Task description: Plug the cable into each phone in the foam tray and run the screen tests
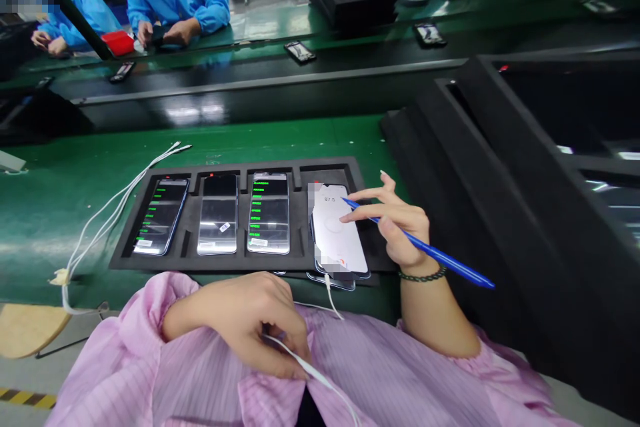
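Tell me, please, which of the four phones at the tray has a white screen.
The rightmost phone, under the blue pen in the right hand; the other three are dark, the leftmost phone and third phone with green lines, the second phone without.

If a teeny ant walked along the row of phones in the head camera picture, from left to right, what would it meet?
Slanted phone with green lines → dark phone with a little white sticker → straighter phone with green lines → phone with a white screen → beaded bracelet
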A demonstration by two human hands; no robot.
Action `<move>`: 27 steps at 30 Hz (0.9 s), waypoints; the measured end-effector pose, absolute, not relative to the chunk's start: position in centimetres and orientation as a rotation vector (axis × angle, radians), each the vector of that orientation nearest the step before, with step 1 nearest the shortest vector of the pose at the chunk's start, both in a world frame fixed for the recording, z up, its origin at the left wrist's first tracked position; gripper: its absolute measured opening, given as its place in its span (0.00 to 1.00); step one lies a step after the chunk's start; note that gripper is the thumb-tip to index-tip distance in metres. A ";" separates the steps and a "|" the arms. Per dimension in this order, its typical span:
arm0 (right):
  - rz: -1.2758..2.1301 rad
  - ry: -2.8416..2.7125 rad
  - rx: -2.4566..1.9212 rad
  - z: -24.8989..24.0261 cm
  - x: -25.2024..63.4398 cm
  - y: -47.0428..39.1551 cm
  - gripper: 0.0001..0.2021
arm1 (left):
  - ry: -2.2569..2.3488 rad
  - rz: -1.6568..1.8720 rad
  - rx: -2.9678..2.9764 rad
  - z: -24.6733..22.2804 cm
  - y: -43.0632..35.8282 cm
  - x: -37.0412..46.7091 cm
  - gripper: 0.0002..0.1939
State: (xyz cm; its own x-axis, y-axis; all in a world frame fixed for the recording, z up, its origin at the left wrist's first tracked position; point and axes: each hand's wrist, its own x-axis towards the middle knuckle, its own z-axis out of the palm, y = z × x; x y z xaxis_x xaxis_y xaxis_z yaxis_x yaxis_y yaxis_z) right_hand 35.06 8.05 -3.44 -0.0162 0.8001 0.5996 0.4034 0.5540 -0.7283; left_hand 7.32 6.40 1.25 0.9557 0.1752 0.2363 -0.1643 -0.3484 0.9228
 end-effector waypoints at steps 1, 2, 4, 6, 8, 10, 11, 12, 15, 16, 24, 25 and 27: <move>0.425 -1.550 -1.037 -3.3 34.8 7.9 0.26 | 0.008 0.348 1.889 1.2 6.4 7.3 0.12; 0.427 -1.446 -1.037 -3.1 34.6 7.7 0.29 | 0.004 0.348 1.881 1.2 6.4 7.4 0.12; 0.453 -1.231 -1.030 -2.5 34.2 7.1 0.34 | -0.008 0.361 1.864 1.1 6.4 7.4 0.12; 0.504 -1.082 -1.029 -1.7 33.9 6.2 0.37 | -0.013 0.368 1.851 1.1 6.4 7.4 0.13; 0.567 -1.027 -1.050 -0.9 33.6 5.1 0.35 | -0.003 0.346 1.845 1.1 6.5 7.4 0.13; 0.673 -1.022 -1.092 -0.2 33.2 4.0 0.27 | 0.008 0.308 1.842 1.1 6.5 7.4 0.14; 0.747 -1.029 -1.111 0.0 33.0 3.4 0.23 | 0.010 0.290 1.842 1.1 6.6 7.3 0.14; 0.828 -1.039 -1.132 0.0 32.8 2.9 0.19 | 0.007 0.279 1.844 1.1 6.6 7.3 0.14; 0.968 -1.100 -1.198 -0.3 32.5 1.7 0.12 | -0.001 0.265 1.855 1.1 6.6 7.3 0.12; 0.975 -1.127 -1.213 -0.6 32.5 1.4 0.10 | -0.001 0.268 1.857 1.1 6.6 7.3 0.12; 0.997 -1.005 -1.095 -1.7 32.1 1.0 0.10 | -0.030 0.304 1.813 1.2 6.4 7.6 0.09; 0.984 -1.017 -1.101 -1.6 32.0 1.1 0.10 | -0.029 0.302 1.809 1.2 6.4 7.7 0.09; 0.966 -1.044 -1.119 -1.5 31.8 1.1 0.10 | -0.021 0.299 1.808 1.2 6.5 7.7 0.11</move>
